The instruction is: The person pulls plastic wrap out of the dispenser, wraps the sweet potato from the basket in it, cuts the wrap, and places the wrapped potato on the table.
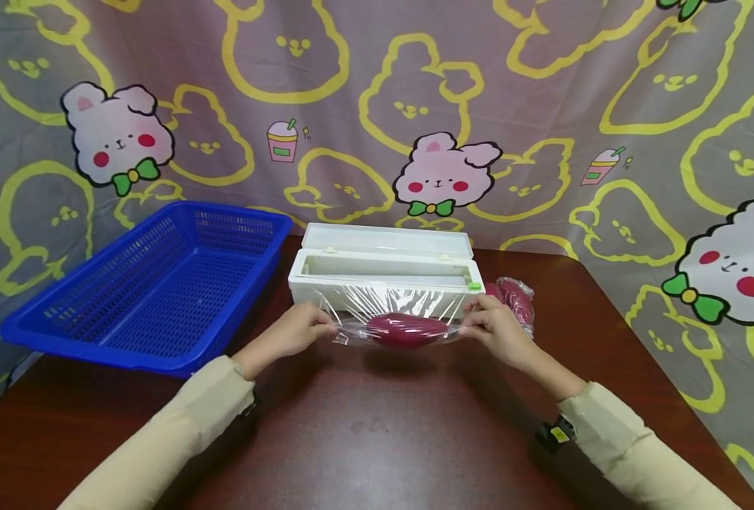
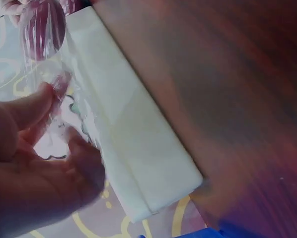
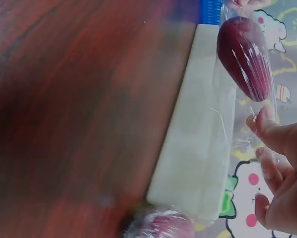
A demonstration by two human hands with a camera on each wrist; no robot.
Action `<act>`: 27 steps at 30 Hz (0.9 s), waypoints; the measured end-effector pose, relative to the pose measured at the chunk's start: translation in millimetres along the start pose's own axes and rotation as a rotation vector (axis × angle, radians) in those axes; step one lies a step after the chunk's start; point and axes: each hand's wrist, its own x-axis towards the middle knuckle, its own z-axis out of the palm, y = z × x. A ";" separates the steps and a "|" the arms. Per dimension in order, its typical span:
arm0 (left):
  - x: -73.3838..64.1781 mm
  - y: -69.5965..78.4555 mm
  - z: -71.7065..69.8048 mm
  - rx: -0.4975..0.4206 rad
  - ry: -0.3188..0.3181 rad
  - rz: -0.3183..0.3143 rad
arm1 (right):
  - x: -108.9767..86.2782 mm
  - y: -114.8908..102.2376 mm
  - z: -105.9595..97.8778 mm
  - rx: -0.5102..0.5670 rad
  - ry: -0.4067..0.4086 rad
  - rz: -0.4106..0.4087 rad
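Observation:
A sheet of clear plastic wrap (image 1: 392,300) stretches out from a white wrap dispenser box (image 1: 377,263), whose lid stands raised. In the wrap lies a smooth purple-red oblong vegetable (image 1: 407,331), held above the table in front of the box. My left hand (image 1: 297,329) pinches the wrap at the left end of the vegetable. At the other end, my right hand (image 1: 497,329) pinches the wrap between thumb and fingers. Both wrist views show the film, seen on the vegetable (image 2: 43,29) and again on the vegetable (image 3: 244,57), pulled tight with creases.
Beside the box's right end lie purple-red vegetables (image 1: 517,299), at least one in shiny film. A blue plastic basket (image 1: 224,340) stands on the left of the brown table (image 1: 377,439). A patterned curtain (image 1: 351,106) hangs behind.

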 end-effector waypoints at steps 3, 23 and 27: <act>2.7 -2.6 -2.5 0.014 0.049 0.044 | 3.2 -1.4 -5.0 -0.058 0.013 -0.010; 9.7 -0.1 0.4 -0.341 0.435 -0.013 | 22.6 5.1 -11.3 0.433 -0.141 0.243; 11.8 1.9 0.7 -0.521 0.400 -0.043 | 27.4 3.6 -13.0 0.411 -0.173 0.289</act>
